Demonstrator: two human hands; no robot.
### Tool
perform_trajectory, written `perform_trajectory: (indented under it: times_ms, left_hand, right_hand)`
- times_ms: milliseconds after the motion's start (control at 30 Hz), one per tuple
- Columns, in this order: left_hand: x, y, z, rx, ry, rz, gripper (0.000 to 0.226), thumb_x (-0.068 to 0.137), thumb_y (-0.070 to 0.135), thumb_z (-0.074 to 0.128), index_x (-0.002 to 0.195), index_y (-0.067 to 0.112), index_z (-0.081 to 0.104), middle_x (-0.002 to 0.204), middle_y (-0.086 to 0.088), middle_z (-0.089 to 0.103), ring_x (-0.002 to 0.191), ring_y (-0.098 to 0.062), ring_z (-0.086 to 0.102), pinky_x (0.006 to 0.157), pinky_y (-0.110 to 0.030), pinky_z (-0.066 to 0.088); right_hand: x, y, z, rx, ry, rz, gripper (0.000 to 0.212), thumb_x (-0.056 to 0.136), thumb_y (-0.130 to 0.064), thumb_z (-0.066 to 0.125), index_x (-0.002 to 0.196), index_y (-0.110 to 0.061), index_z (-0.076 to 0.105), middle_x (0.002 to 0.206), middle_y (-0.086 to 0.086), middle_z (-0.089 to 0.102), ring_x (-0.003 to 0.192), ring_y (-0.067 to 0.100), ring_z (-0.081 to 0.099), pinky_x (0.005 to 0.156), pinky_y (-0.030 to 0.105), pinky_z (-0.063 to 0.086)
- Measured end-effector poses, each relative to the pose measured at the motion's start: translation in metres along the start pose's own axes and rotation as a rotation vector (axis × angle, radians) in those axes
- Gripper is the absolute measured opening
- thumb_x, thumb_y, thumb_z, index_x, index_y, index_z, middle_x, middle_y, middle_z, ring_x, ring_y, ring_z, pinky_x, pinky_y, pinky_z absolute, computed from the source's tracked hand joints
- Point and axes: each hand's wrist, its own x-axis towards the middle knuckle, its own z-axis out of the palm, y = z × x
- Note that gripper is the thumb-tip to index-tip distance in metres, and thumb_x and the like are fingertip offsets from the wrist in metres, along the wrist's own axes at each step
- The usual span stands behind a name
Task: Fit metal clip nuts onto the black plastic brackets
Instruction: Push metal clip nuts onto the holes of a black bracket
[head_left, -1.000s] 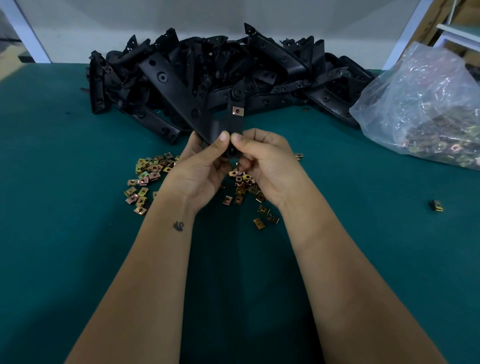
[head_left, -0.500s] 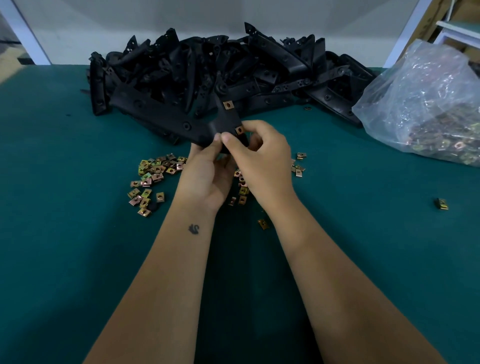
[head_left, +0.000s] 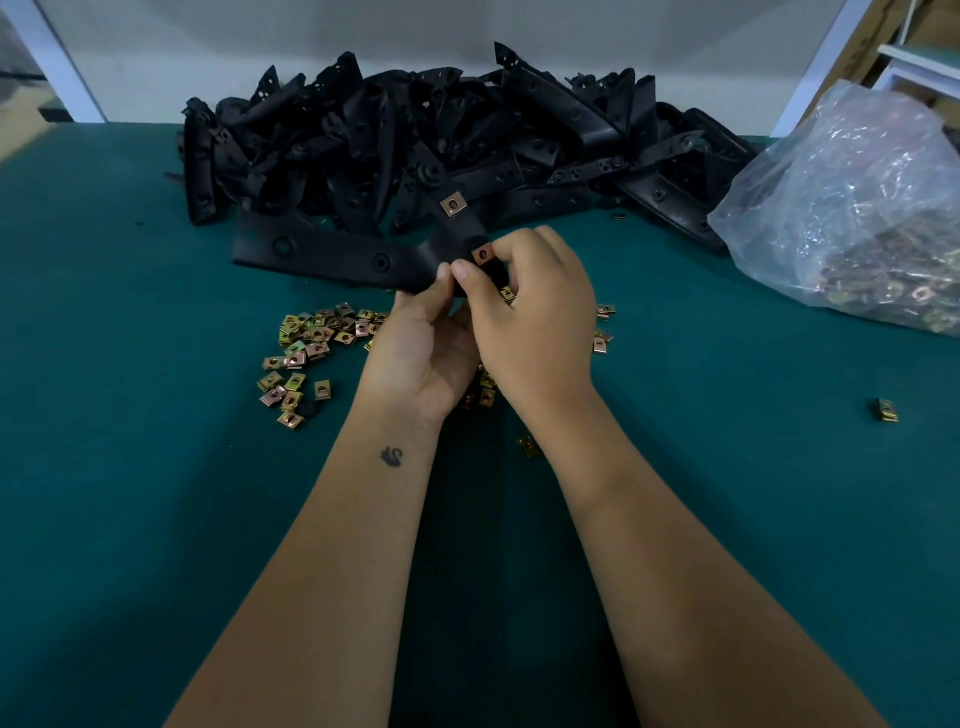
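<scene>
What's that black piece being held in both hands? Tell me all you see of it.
The black bracket is a matte plastic angled strip with round holes along its long arm, which points left just above the green table. Two copper-coloured clip nuts sit on its short arm. The left hand and right hand pinch its bend.

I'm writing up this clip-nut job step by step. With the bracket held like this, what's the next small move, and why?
Probably press the second clip nut fully home with the right hand while the left hand steadies the bracket. One clip nut already sits farther up the arm; this one is at the edge under the fingers, its seating unclear.
</scene>
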Motion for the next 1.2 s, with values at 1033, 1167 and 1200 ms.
perform_trajectory:
  times_ms: [1033, 1167, 1200]
  left_hand:
    - [-0.021, -0.041, 0.04, 0.47, 0.217, 0.205, 0.005, 0.092, 0.017, 0.068, 0.089, 0.014, 0.069, 0.08, -0.004, 0.074, 0.078, -0.022, 0.072, 0.077, -0.035, 0.058]
    - [-0.035, -0.08, 0.068, 0.421, 0.27, 0.156, 0.04, 0.093, 0.019, 0.063, 0.132, 0.02, 0.056, 0.124, -0.008, 0.066, 0.109, -0.026, 0.065, 0.098, -0.046, 0.052]
    - [-0.038, -0.089, 0.075, 0.392, 0.273, 0.157, 0.045, 0.093, 0.02, 0.062, 0.137, 0.022, 0.052, 0.129, -0.006, 0.063, 0.111, -0.024, 0.063, 0.097, -0.043, 0.053]
  right_hand:
    - [-0.004, 0.003, -0.04, 0.985, 0.072, 0.93, 0.005, 0.087, -0.009, 0.072, 0.09, -0.013, 0.073, 0.081, 0.005, 0.075, 0.074, 0.018, 0.071, 0.064, 0.029, 0.058]
    - [-0.014, 0.019, -0.074, 0.933, 0.263, 0.937, 0.01, 0.09, -0.002, 0.066, 0.089, -0.012, 0.069, 0.081, 0.003, 0.069, 0.07, 0.014, 0.063, 0.066, 0.026, 0.053]
    - [-0.017, 0.024, -0.087, 0.903, 0.316, 0.936, 0.011, 0.09, -0.003, 0.066, 0.087, -0.013, 0.068, 0.077, 0.001, 0.066, 0.065, 0.012, 0.058, 0.063, 0.024, 0.05]
